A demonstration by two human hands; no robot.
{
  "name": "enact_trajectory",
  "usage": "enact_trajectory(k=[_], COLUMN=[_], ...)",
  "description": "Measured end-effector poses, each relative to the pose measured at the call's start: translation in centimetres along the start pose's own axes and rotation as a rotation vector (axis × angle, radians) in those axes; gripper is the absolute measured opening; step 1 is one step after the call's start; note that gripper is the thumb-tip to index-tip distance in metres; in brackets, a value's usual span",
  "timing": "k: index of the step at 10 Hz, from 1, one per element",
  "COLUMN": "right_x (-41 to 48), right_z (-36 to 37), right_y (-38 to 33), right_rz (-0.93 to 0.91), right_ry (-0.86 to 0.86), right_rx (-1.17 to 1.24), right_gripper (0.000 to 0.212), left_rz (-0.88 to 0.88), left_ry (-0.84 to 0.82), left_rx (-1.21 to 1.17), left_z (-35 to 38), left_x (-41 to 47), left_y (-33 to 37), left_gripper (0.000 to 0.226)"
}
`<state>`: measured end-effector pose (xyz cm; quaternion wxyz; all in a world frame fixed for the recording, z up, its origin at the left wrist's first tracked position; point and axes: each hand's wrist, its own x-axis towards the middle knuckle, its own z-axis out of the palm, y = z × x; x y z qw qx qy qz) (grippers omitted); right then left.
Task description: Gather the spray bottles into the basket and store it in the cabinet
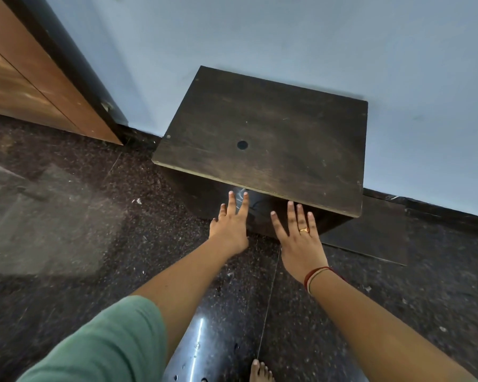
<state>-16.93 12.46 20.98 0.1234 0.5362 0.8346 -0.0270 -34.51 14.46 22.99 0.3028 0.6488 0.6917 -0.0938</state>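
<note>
A low dark wooden cabinet [273,139] stands against the pale blue wall, seen from above, with a small black hole in its top. Its front face lies in shadow under the overhanging top. My left hand [231,226] and my right hand [298,235] are both stretched toward that front, fingers spread and palms down, holding nothing. The left fingertips reach up to the cabinet's front edge. A gold ring sits on my right hand and red threads circle its wrist. No basket and no spray bottles are in view.
Dark speckled stone floor [122,216] surrounds the cabinet. A brown wooden door with a dark frame [53,78] stands at the left. A dark flat panel [370,232] lies low at the cabinet's right side. My bare toes [260,372] show at the bottom.
</note>
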Motion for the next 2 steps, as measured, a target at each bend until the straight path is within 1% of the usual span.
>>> enact_trajectory(k=[1,2], right_x=[-0.1,-0.8], right_z=[-1.3,-2.8], right_y=[-0.8,-2.0], right_rz=[0.000,-0.067], right_ry=[0.039,0.149], right_rx=[0.049,0.162], right_gripper=[0.072,0.066], left_rz=[0.063,0.153], left_ry=[0.128,0.370], left_rx=[0.016,0.019], left_z=[0.2,0.1], left_x=[-1.4,-3.6], left_y=[-0.9,-2.1], left_gripper=[0.092,0.074])
